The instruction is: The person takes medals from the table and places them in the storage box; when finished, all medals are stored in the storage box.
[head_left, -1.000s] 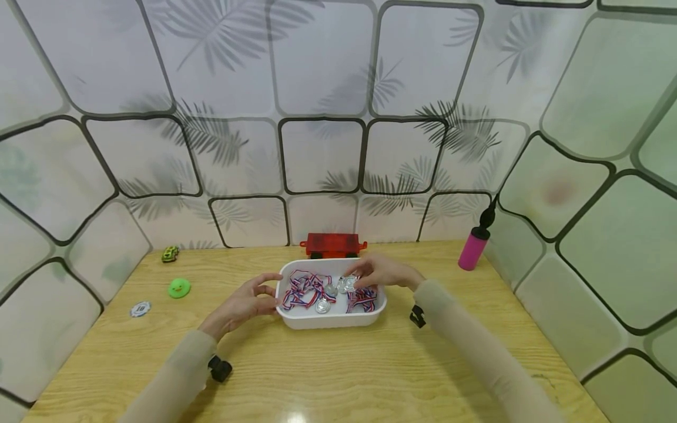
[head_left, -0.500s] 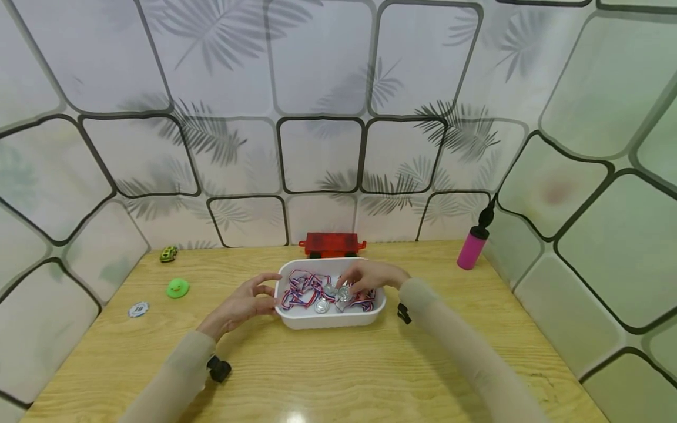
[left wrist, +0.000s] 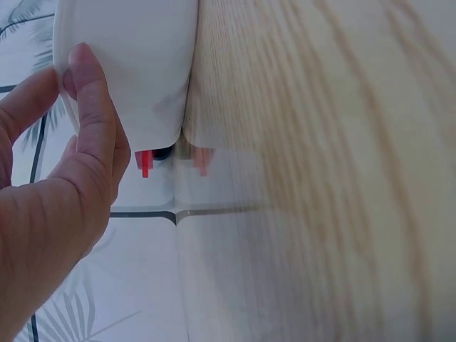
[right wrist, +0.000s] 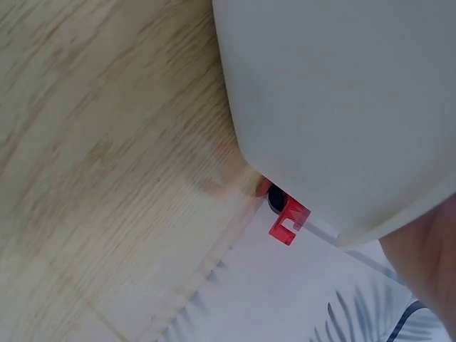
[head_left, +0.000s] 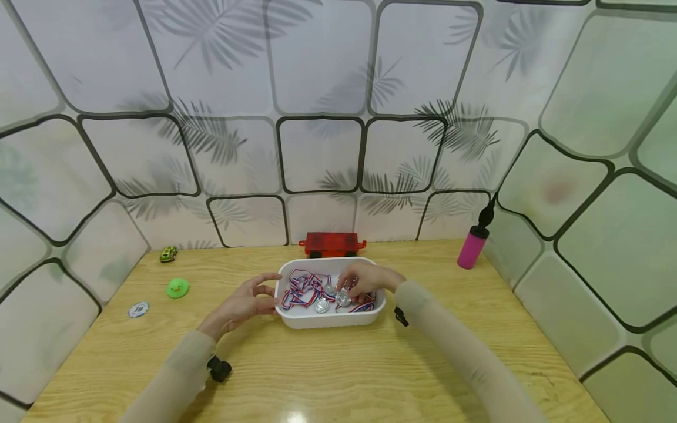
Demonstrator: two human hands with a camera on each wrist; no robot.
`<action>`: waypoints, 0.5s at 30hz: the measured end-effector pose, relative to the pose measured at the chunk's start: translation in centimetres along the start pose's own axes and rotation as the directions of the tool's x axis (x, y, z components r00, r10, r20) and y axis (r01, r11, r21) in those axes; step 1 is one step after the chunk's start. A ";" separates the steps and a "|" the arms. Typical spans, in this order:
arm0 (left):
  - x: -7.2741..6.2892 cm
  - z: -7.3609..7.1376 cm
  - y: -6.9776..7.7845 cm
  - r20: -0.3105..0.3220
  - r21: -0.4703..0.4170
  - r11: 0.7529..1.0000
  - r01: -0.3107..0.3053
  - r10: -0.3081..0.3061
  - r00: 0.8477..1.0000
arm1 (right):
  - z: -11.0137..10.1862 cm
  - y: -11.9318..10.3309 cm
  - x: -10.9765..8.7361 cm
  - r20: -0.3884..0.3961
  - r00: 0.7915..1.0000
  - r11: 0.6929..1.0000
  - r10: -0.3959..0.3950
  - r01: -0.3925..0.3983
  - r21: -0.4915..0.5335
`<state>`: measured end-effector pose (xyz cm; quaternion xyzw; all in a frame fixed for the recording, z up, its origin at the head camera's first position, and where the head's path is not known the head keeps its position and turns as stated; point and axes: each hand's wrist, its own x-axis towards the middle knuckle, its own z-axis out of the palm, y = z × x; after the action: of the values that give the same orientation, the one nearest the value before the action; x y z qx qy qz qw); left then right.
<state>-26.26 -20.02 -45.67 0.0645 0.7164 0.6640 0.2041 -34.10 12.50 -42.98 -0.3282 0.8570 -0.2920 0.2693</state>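
Observation:
A white oblong tub point(head_left: 329, 321) holds several silver medals on red, white and blue ribbons. My left hand point(head_left: 248, 301) grips the tub's left end; in the left wrist view its fingers point(left wrist: 92, 107) lie against the wall and rim. Inside the tub's right half, my right hand point(head_left: 367, 277) pinches a silver medal point(head_left: 343, 298), with the ribbon under and beside the fingers. Another medal point(head_left: 322, 305) lies near the front wall, and tangled ribbons point(head_left: 302, 285) fill the left side. In the right wrist view the tub wall hides most of the right hand point(right wrist: 427, 260).
Behind the tub stands a red toy wagon point(head_left: 332, 243). On the table's left lie a green duck-faced piece point(head_left: 177, 288), a poker chip point(head_left: 138, 309) and a small toy car point(head_left: 168, 254). A pink hand pump point(head_left: 473, 247) stands at the back right by the curtain.
My right hand has moved left and slightly down inside the tub, bringing a medal toward the middle. The left hand has stayed at the tub's left end.

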 end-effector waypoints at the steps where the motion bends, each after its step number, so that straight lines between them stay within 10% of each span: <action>1: 0.0 0.0 0.0 0.000 0.001 1.000 0.000 0.000 1.000 | 0.0 0.0 0.0 -0.006 1.000 1.000 0.000 0.000 0.001; 15: 0.0 -0.2 -0.2 -0.001 0.015 1.000 0.013 -0.013 1.000 | -0.8 0.4 -0.9 -0.074 0.997 0.998 -0.021 0.026 0.065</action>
<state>-26.33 -20.19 -45.85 0.0612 0.7219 0.6573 0.2076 -34.22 13.63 -42.49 -0.3181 0.8523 -0.3351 0.2450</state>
